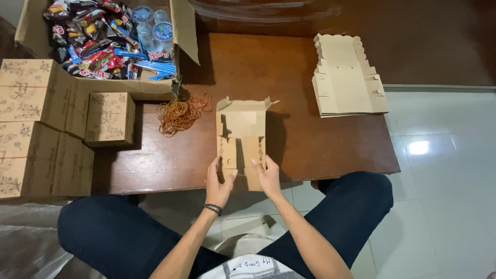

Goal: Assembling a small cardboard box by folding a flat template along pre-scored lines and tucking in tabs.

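Observation:
A half-folded tan cardboard box (242,129) stands on the brown wooden table (330,144) near its front edge, its far flaps raised. My left hand (219,183) grips the box's near left flap. My right hand (268,177) holds the near right flap. Both hands are at the table's front edge, fingers wrapped on the cardboard. A dark bead bracelet is on my left wrist.
A stack of flat box blanks (346,77) lies at the table's right. A pile of orange rubber bands (178,113) sits left of the box. A large carton of snack packets and water cups (108,36) stands far left. Folded printed boxes (44,124) are stacked left.

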